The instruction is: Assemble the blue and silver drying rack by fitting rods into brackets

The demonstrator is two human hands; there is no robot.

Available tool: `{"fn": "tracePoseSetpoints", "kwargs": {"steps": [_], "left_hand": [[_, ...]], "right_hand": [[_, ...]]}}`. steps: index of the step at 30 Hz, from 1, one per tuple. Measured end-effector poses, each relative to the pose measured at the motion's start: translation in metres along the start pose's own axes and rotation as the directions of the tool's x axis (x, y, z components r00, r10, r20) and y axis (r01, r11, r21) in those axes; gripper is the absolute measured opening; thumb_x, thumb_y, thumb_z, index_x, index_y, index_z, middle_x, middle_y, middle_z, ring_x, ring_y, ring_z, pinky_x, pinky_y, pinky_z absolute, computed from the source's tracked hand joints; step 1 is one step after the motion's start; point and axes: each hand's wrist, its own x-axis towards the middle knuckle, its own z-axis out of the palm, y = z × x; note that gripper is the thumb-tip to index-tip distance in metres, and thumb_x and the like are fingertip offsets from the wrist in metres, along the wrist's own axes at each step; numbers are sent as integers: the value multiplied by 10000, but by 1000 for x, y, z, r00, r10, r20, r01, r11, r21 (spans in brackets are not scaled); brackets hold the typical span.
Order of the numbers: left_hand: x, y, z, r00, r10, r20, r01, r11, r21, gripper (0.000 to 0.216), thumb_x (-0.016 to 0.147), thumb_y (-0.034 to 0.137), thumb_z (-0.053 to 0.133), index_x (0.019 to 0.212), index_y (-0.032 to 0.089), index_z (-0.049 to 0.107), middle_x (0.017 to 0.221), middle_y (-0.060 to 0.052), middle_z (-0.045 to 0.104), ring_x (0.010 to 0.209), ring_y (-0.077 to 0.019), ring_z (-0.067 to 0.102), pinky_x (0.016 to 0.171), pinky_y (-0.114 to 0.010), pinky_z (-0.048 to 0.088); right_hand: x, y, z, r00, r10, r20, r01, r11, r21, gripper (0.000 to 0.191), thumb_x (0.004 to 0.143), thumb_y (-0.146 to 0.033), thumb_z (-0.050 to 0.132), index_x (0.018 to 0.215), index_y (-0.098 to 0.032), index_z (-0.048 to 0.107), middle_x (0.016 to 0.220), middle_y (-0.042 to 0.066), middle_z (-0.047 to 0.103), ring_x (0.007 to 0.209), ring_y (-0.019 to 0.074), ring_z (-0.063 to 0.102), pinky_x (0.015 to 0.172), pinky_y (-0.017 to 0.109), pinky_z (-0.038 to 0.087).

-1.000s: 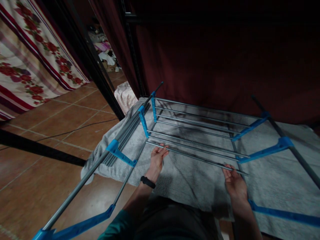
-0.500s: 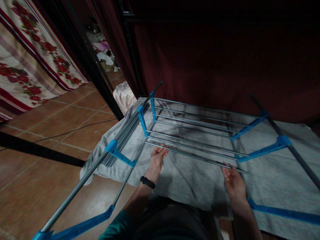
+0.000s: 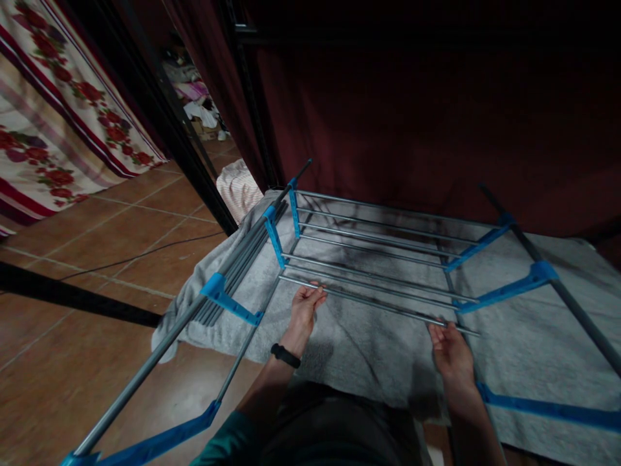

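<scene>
Between my hands runs a thin grey metal rod, roughly level across the front of a rack frame. My left hand is closed around it near its left end, fingers pinching from below. Toward the right end, my right hand grips the same rod with the palm turned up. The frame has two side poles, the left pole and the right pole, joined to blue plastic brackets. Several crossbars span the brackets behind my hands. Whether the held rod touches a bracket I cannot tell.
A grey blanket lies under the frame. Several loose rods rest at its left. Black metal posts rise beside it, and a dark red curtain hangs behind. A cable crosses the tiled floor.
The view has shifted very slightly. Both hands keep hold of the rod in nearly the same position; nothing else has visibly moved.
</scene>
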Motion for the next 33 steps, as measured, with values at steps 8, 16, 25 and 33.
{"fn": "tracePoseSetpoints", "kwargs": {"steps": [8,16,25,33], "left_hand": [[4,1,-2,999,21,-47,-20,1000,3,400,608,219,964,904,157,703,865,-57,780,739,-143,735,710,-243,567],[2,5,-1,999,43,-13,-43,999,-4,405,592,243,973,884,157,706,811,-30,761,733,-140,729,743,-259,571],[-4,3,7,998,14,68,-16,1000,18,422,593,247,960,897,175,677,924,-57,788,798,-166,738,797,-297,572],[4,6,4,1000,5,-25,-4,1000,12,390,602,169,948,881,173,675,828,-32,774,751,-148,741,715,-239,568]], "right_hand": [[1,-3,3,999,53,13,-53,998,39,117,755,-238,747,843,-216,674,917,3,723,900,145,716,959,330,602],[-4,-5,5,998,53,23,-54,998,21,108,762,-179,727,863,-206,700,931,25,736,900,153,733,856,302,640],[-7,-1,4,999,41,25,-40,998,-43,220,754,-330,794,853,-203,646,798,-18,700,763,134,724,887,315,633],[-20,-5,19,998,14,63,-13,1000,-16,244,746,-316,787,915,-213,644,889,-24,734,824,124,732,847,279,634]]}}
